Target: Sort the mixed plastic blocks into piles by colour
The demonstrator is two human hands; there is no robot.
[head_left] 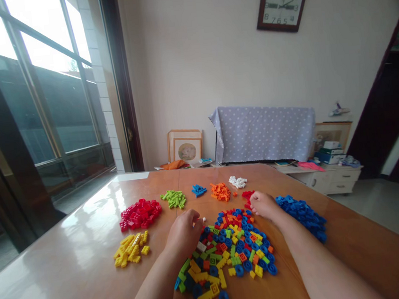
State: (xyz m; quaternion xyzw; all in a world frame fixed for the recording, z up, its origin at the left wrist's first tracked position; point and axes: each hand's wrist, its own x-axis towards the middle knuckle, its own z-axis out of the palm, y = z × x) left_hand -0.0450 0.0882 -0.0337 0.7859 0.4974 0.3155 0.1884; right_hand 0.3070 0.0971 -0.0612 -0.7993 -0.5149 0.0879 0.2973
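Note:
A mixed pile of plastic building bricks point(228, 251), in red, yellow, green, orange, white and blue with round blue pieces among them, spreads between my forearms. My left hand point(185, 229) is closed over the pile's far left edge, its fingers curled. A small white piece point(204, 219) shows beside its fingertips; whether they hold it I cannot tell. On the other side, my right hand point(263, 205) has its fingers pinched together at a small heap of red bricks point(247, 196). What lies between those fingers is hidden.
Sorted heaps lie around the wooden table point(91, 275): red bricks point(140, 213), yellow bricks point(129, 248), green bricks point(174, 199), a few blue bricks point(199, 190), orange bricks point(220, 191), white bricks point(237, 181) and a large blue heap point(302, 217) beyond my right forearm.

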